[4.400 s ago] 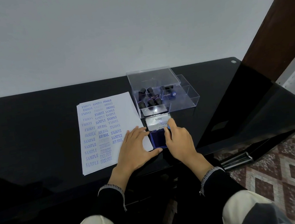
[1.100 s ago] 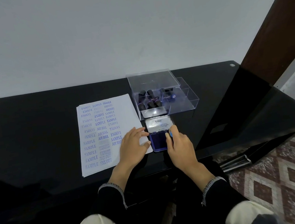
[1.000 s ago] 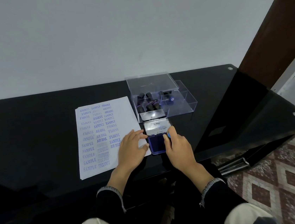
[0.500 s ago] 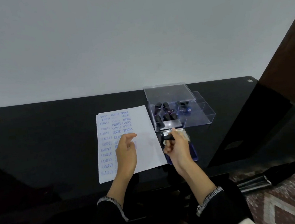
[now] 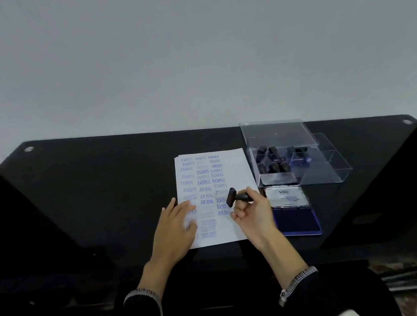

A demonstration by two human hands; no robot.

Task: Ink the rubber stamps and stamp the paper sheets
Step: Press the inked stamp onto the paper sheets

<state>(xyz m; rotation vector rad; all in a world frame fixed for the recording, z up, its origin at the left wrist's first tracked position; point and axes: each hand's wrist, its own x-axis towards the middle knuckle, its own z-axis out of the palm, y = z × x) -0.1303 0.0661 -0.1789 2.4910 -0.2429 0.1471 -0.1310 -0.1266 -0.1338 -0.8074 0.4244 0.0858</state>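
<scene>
Paper sheets (image 5: 232, 170) read "SAMPLE", "AIR MAIL".

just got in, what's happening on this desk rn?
A person is stamping paper. The right hand holds a black rubber stamp above the paper sheet, its face tilted sideways and not touching the page. The left hand lies flat on the sheet's left side, holding it down. The sheet already carries many blue imprints such as SAMPLE and AIR MAIL. The blue ink pad sits open to the right, with a clear box of more stamps behind it.
</scene>
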